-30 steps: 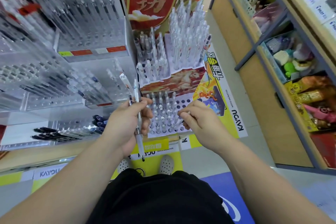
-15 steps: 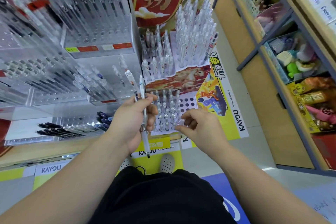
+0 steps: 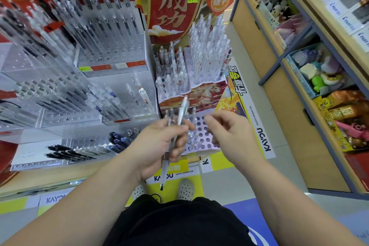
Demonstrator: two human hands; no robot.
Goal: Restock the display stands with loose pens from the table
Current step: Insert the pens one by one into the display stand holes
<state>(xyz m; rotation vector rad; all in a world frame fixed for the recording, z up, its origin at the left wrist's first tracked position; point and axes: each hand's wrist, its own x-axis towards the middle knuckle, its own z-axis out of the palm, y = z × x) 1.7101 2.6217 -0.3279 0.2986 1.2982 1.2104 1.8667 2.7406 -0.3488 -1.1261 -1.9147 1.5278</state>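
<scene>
- A wooden shelf unit (image 3: 295, 136) is seen along the right side, its compartments filled with soft toys and small packaged goods.
- Clear acrylic racks (image 3: 119, 94) are stacked in steps on the left, and clear-barrelled pens are stood in their rows of holes.
- A red banner (image 3: 173, 6) with large pale characters is hung behind the middle of the display.
- A tiered cardboard stand (image 3: 201, 94) with a horse print on its riser is set just right of the acrylic racks. Its upper tiers are packed with upright clear pens (image 3: 207, 46).
- The lowest tier (image 3: 207, 140) of that stand is only partly filled: a few pens are stood at its left, and open holes are shown at its right.
- The left hand (image 3: 157, 146) is held in front of this lowest tier, its fingers and thumb curled round a small bundle of loose pens (image 3: 164, 168). The bundle is gripped near its middle, with one end raised over the tier and the tips pointed down toward the floor.
- The right hand (image 3: 231, 136) is held just right of the bundle and apart from it, fingers loosely bent, blurred, with nothing seen in its grasp.
- Black pens (image 3: 65, 153) are laid flat in a low acrylic tray at lower left.
- White perforated shoes (image 3: 185, 188) are seen below the hands.
</scene>
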